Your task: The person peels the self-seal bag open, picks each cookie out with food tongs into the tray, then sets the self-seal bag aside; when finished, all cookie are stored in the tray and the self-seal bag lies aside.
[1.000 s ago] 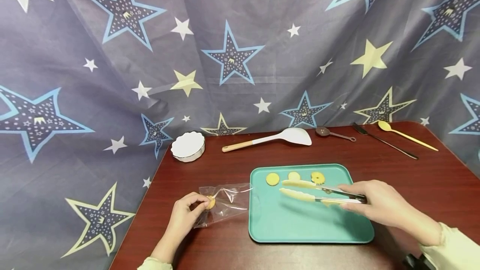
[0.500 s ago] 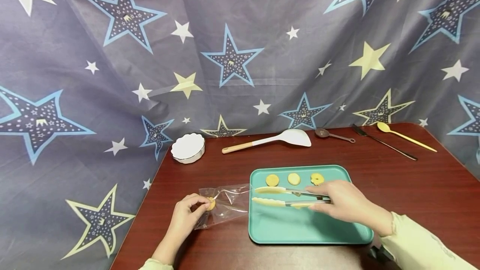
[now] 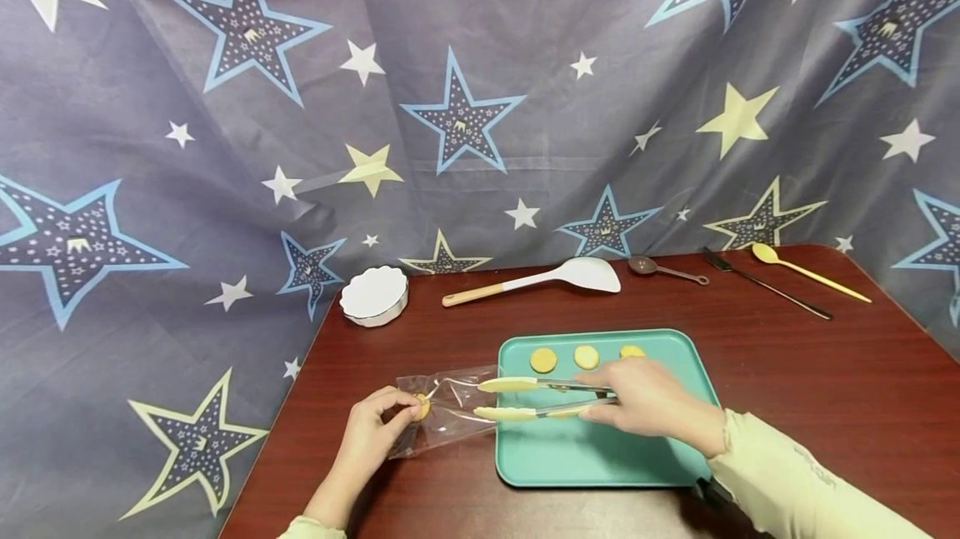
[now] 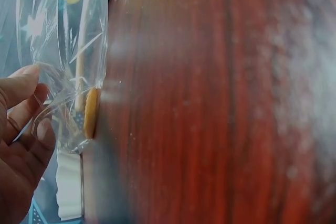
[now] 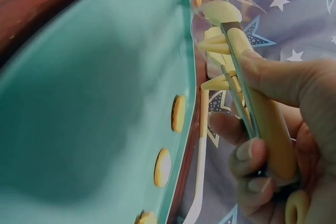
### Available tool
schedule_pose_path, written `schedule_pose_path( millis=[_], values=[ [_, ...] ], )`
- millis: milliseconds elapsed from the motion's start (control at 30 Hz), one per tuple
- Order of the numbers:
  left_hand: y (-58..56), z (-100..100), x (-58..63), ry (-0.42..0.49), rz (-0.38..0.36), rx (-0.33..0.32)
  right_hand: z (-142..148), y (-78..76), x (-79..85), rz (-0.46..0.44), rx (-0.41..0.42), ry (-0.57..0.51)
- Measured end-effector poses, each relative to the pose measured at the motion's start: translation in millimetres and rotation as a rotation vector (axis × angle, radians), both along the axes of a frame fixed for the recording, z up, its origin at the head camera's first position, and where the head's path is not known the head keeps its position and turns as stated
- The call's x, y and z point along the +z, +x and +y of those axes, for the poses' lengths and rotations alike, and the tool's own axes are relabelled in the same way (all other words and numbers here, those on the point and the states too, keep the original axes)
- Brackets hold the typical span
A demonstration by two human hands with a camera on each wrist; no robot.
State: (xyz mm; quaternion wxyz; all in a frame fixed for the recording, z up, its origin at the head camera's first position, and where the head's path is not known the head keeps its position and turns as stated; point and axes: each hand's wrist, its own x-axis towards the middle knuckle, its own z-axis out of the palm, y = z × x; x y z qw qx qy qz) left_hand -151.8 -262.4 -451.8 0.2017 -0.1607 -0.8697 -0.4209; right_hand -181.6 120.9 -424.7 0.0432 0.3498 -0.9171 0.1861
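Note:
My left hand (image 3: 372,426) pinches a clear plastic bag (image 3: 453,426) on the table, left of the teal tray (image 3: 600,460). Inside the bag's near end lies a round cookie (image 4: 91,113), by the fingertips in the head view. My right hand (image 3: 641,396) grips a pair of tongs (image 5: 270,135) with metal arms and pale yellow heads. The heads stand apart with nothing seen between them, and overlap the bag's right end in the head view. Along the tray's back edge sit two round cookies (image 3: 543,360) and a flower-shaped cookie (image 3: 632,351), partly hidden by my right hand.
A white fluted dish (image 3: 374,296) stands at the back left. Along the table's back lie a white spatula (image 3: 588,274) with a wooden handle, a brown measuring spoon (image 3: 643,265), a thin dark utensil (image 3: 772,285) and a yellow spoon (image 3: 813,274). A star-patterned cloth (image 3: 525,139) hangs behind.
My right hand has carried the tongs left across the tray to the bag's right end, their heads staying apart. The left hand and bag have stayed in place.

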Motion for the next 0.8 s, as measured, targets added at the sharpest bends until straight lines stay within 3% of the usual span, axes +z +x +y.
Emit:
schedule_pose_path(
  millis=[333, 467, 600, 800],
  values=[
    [-1.8, 1.4, -1.0, 0.016, -0.006, -0.019, -32.2, -7.8, -1.1, -0.050, 0.010, 0.008],
    [-3.1, 2.1, -3.3, 0.023, -0.021, -0.026, -43.9, -10.8, -4.9, -0.030, 0.029, -0.013],
    [-8.9, -1.9, -16.2, 0.025, -0.020, -0.031, -54.6, -12.2, -6.9, -0.011, 0.018, -0.002],
    [-17.3, -10.8, -34.7, 0.039, -0.019, -0.048, -69.4, -13.6, -6.6, -0.056, -0.011, 0.034]
  ],
)
